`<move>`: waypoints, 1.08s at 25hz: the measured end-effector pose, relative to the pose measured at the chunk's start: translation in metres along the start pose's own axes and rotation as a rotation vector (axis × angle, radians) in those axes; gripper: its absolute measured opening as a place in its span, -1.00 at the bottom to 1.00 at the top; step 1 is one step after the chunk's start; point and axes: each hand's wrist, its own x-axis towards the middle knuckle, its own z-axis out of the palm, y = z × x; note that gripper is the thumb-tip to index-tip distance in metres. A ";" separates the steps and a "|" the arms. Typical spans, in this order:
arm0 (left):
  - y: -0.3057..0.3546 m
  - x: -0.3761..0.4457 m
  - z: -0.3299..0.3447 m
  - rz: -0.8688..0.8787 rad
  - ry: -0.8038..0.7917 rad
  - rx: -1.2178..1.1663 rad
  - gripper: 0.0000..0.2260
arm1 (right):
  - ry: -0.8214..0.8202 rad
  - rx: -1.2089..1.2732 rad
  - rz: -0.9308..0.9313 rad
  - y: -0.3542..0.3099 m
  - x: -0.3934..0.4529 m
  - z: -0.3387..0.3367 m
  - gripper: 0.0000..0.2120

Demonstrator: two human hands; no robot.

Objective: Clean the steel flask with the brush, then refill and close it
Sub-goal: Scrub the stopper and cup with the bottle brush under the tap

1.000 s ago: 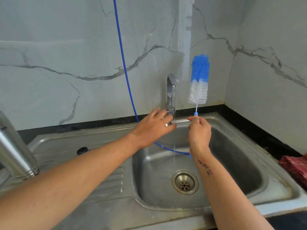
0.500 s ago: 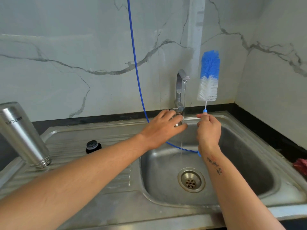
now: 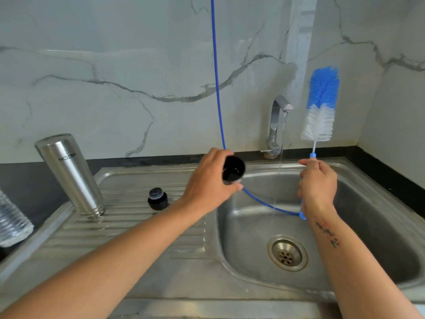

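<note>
Ribbed steel drainboard under inverted flask and nearby black stopper.

Single head view, wide-angle, looking forward and down from above sink; close in, both forearms reaching away from lens, marble wall filling upper frame.

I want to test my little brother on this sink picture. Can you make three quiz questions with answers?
1. True or false: water runs from the tap.
2. What does the left hand hold: A a black cup-like cap, B a sponge, C a spoon?
3. Fill in: the steel flask stands upside down on the ____.

Key: 1 true. 2 A. 3 drainboard, left of the sink; the right hand grips the brush.
</note>
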 end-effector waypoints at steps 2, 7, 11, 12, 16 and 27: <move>-0.022 -0.011 -0.035 -0.171 0.126 -0.059 -0.41 | -0.010 0.007 0.004 0.001 -0.001 0.000 -0.69; -0.070 -0.034 -0.118 -0.571 0.155 -0.046 -0.63 | -0.049 0.018 0.007 -0.002 -0.008 0.003 -0.72; -0.120 -0.045 -0.127 -0.793 0.132 0.055 -0.37 | -0.042 0.022 0.008 0.000 -0.010 0.003 -0.70; -0.130 -0.047 -0.124 -0.829 0.114 0.064 -0.38 | -0.041 0.022 0.010 0.000 -0.011 0.002 -0.70; -0.155 -0.053 -0.109 -0.911 0.041 0.098 -0.54 | -0.047 0.030 0.012 -0.004 -0.014 0.000 -0.71; -0.166 -0.061 -0.094 -0.959 0.010 0.051 -0.42 | -0.044 0.042 0.047 -0.005 -0.015 0.002 -0.70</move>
